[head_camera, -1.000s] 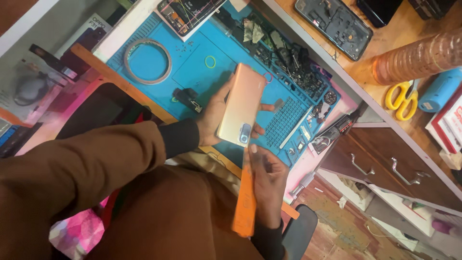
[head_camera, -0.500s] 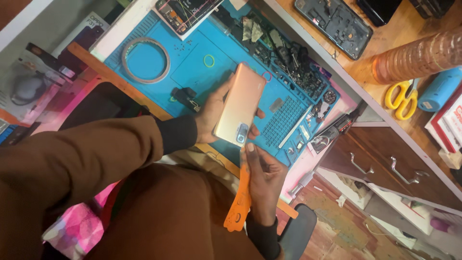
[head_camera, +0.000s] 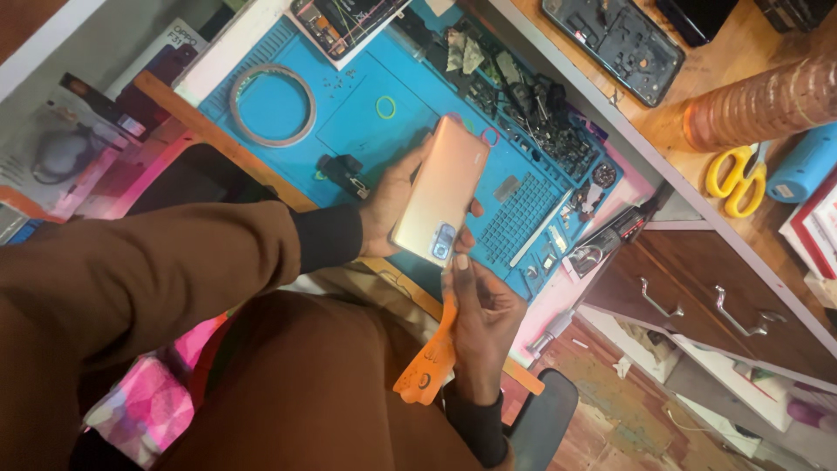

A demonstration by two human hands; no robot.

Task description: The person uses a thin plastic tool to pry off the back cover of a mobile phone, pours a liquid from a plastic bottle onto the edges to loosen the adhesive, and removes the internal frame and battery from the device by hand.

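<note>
My left hand (head_camera: 391, 202) grips a gold-coloured phone (head_camera: 440, 194) from the side, back cover facing up, above the blue work mat (head_camera: 366, 139). The phone's camera block points towards me. Just below it, my right hand (head_camera: 481, 321) touches the phone's near end with the thumb and holds a thin orange flexible piece (head_camera: 429, 366), which hangs bent over my lap.
On the mat lie a metal ring (head_camera: 272, 105), a small green ring (head_camera: 385, 107), a black part (head_camera: 347, 173) and several small parts along the far edge. An opened phone frame (head_camera: 615, 39), yellow scissors (head_camera: 734, 179) and a drawer unit (head_camera: 697, 301) are at the right.
The orange piece in my right hand has bent and dropped lower. The phone stays in my left hand, shifted only slightly.
</note>
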